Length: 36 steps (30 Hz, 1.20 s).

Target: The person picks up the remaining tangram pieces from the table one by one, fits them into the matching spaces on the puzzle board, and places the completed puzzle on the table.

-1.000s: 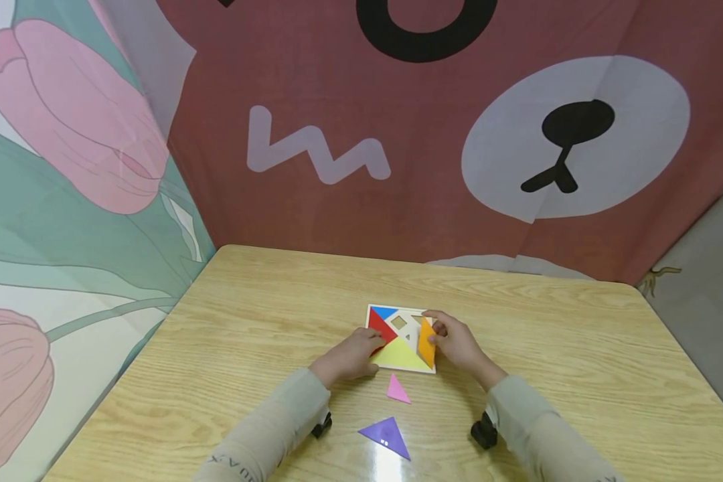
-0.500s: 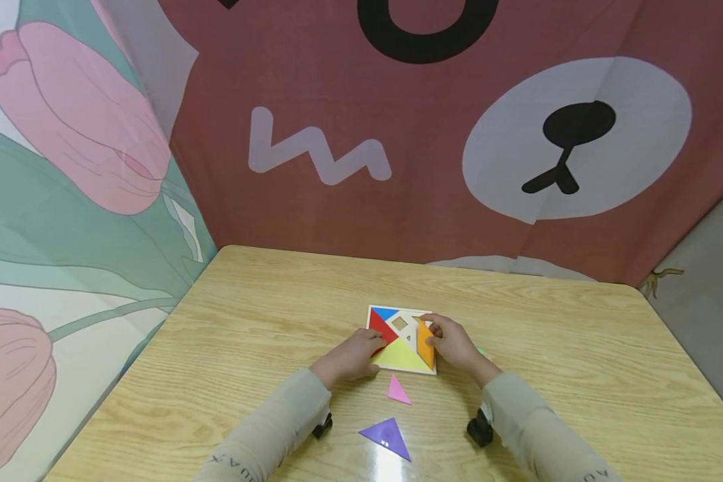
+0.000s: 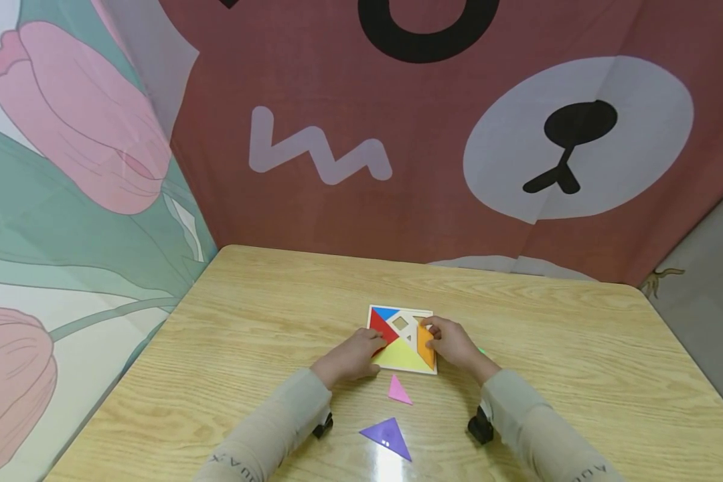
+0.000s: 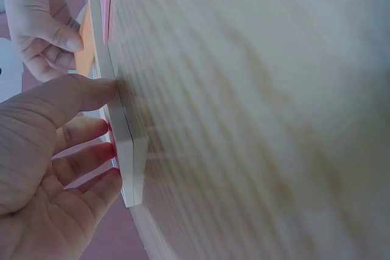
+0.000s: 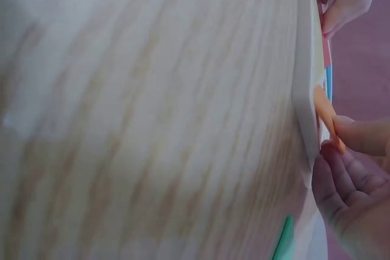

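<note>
While the left hand is staying where it was a second ago, we are seeing it resting spread over the left edge of the board, fingertips on the red piece, thumb at the near-left corner. Moving right, we are finding the blue piece filling the far-left corner, the purple piece and pink piece lying loose on the table surface off the board's near edge, and the yellow piece lining that edge. The board itself is lying between the surface's left and right edges. Along the board's right edge, we are noticing the orange piece sitting lower than before, the right hand pinching its raised side between thumb and fingers. We are judging it closer to lying flush, though not there yet. Beyond the right wrist, a green piece is now showing.
</note>
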{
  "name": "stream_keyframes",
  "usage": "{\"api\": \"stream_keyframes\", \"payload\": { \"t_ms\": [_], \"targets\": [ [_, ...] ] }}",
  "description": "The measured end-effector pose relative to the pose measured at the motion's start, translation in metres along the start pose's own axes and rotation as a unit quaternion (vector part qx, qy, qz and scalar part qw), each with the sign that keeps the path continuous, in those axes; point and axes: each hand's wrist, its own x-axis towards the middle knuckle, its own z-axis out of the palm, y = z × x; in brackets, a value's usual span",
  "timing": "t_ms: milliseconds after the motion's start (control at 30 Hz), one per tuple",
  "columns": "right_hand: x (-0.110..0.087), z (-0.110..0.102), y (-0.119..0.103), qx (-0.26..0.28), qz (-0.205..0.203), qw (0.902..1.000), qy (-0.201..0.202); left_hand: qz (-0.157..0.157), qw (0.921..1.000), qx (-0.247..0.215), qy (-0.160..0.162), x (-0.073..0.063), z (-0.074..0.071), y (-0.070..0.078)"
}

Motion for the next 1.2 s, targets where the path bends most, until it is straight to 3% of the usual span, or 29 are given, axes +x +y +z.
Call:
{"api": "stream_keyframes", "payload": {
  "t_ms": [333, 833, 1200],
  "targets": [
    [-0.0028, 0.0021, -0.0011, -0.012, -0.006, 0.9998, -0.013, -0.005, 0.9999, 0.005, -0.010, 0.0006, -0.0006, 0.0009],
    [-0.0034, 0.0059, -0.0032, -0.064, -0.032, 0.9975, 0.000, -0.007, 0.9999, 0.007, -0.009, 0.0021, 0.0010, -0.0007],
    [-0.0065, 0.0086, -0.0035, -0.056, -0.025, 0.9981, 0.007, -0.002, 0.9999, 0.012, -0.009, 0.0015, 0.0004, -0.0005]
  ]
}}
